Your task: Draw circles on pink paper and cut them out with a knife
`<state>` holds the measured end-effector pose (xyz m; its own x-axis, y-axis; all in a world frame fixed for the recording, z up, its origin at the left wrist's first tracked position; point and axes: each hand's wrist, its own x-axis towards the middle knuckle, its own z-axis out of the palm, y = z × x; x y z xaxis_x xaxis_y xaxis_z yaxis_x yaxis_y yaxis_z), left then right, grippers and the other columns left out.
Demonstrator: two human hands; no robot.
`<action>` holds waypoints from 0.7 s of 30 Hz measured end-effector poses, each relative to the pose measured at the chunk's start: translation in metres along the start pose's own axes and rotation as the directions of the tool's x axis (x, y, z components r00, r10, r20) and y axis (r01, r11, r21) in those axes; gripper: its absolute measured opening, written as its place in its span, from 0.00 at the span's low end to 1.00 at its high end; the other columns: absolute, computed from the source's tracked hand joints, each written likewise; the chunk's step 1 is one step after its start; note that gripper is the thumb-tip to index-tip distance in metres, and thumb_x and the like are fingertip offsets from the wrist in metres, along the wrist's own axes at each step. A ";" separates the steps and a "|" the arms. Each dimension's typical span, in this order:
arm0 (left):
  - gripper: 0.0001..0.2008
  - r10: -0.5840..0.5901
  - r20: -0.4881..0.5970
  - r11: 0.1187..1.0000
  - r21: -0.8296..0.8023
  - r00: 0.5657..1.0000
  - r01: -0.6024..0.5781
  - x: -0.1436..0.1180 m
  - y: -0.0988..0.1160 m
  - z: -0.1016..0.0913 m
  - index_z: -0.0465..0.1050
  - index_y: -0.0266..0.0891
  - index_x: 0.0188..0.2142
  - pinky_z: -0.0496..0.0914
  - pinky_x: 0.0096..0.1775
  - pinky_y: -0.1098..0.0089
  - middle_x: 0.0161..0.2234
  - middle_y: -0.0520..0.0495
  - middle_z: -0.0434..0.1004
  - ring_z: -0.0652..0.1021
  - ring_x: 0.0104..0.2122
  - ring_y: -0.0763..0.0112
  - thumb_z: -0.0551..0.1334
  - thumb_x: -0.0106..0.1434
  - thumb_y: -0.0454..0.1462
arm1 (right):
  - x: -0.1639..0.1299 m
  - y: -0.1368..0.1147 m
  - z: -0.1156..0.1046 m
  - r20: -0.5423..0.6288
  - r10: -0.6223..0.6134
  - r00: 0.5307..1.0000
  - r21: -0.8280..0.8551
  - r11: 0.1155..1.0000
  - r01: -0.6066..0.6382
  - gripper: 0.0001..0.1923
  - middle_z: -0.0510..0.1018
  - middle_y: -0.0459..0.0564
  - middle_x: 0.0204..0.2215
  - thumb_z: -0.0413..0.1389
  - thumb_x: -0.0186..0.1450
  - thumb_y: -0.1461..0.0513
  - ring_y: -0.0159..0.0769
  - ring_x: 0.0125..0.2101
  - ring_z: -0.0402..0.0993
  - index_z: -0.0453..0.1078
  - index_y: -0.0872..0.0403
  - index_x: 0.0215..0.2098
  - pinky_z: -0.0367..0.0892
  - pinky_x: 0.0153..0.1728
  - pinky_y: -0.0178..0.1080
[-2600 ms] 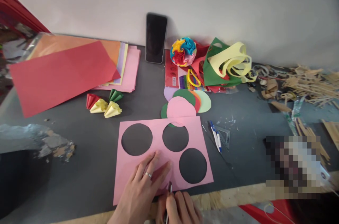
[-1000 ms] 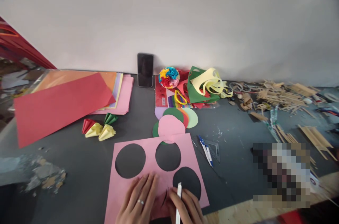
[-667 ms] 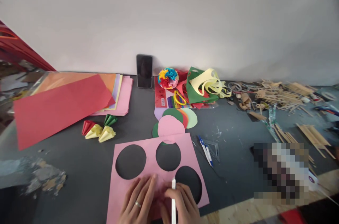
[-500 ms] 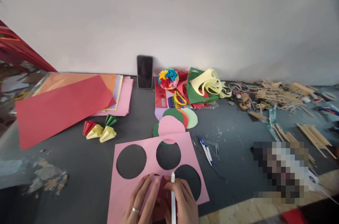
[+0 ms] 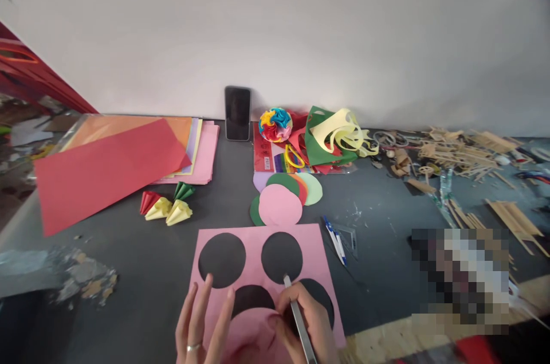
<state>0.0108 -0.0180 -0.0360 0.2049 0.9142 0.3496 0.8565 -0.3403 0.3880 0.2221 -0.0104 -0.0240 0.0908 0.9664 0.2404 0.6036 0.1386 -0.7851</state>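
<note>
A pink sheet (image 5: 253,243) with several round holes cut in it lies on the dark table. On its near part is a pink paper circle (image 5: 253,324), partly covered by my hands. My left hand (image 5: 200,329) rests at the left of that circle with its fingers spread, a ring on one of them. In my right hand (image 5: 307,318) is a slim silver-white tool that looks like a craft knife (image 5: 298,321), slanting with its upper end pointing away from me. The fingers of this hand are at the circle's right edge; the working end is hidden.
Beyond the sheet lie paper circles (image 5: 281,203), folded paper cones (image 5: 167,206) and a red sheet (image 5: 112,175). A phone (image 5: 238,114) leans on the wall. A pen (image 5: 335,241) and set square (image 5: 349,241) lie right; wooden sticks (image 5: 455,155) clutter the far right.
My left hand has moved left and its fingers have spread. My right hand has tilted the craft knife. The pink circle under my hands now shows, and the holed sheet has shifted slightly.
</note>
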 end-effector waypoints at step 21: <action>0.46 -0.130 0.016 0.991 -0.029 0.991 0.130 -0.012 0.003 0.018 0.44 0.46 0.74 0.75 0.56 0.34 0.74 0.34 0.53 0.59 0.71 0.35 0.66 0.63 0.41 | 0.021 -0.003 -0.016 0.204 0.083 0.975 0.091 0.990 -0.104 0.07 0.80 0.50 0.29 0.57 0.70 0.61 0.29 0.26 0.81 0.77 0.43 0.41 0.74 0.26 0.26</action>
<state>0.0192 -0.0259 -0.0542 0.0997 0.9540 0.2826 0.8616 -0.2249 0.4551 0.2350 0.0062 -0.0078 -0.0231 0.9984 0.0525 0.5162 0.0569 -0.8546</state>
